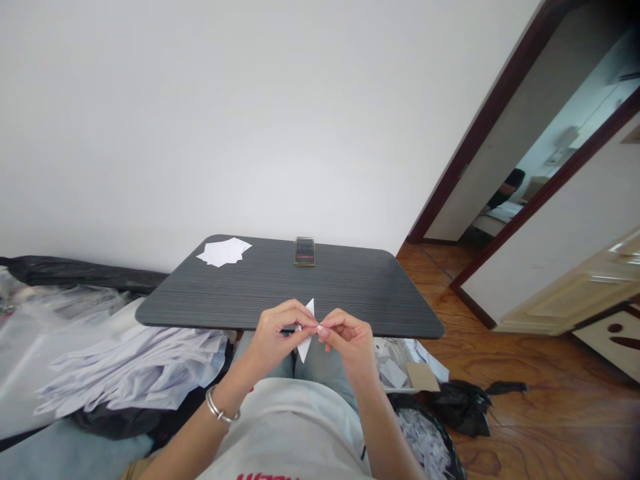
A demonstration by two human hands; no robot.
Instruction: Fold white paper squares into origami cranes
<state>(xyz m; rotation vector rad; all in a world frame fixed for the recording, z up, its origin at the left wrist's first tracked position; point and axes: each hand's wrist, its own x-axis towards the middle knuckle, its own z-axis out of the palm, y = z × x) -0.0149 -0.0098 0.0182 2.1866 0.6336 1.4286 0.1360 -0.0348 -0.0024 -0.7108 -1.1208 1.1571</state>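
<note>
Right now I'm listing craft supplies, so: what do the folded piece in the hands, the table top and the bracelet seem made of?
Folded piece: thin white paper, matte; it holds sharp creases and pointed tips. Table top: probably laminate, dark grey with fine printed-looking grain streaks, low sheen. Bracelet: likely metal, silvery and shiny.

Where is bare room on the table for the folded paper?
The table is bare in front of the paper stack and phone, and across its right half. Crowded: near edge at the folded paper; paper heap at left.
</note>
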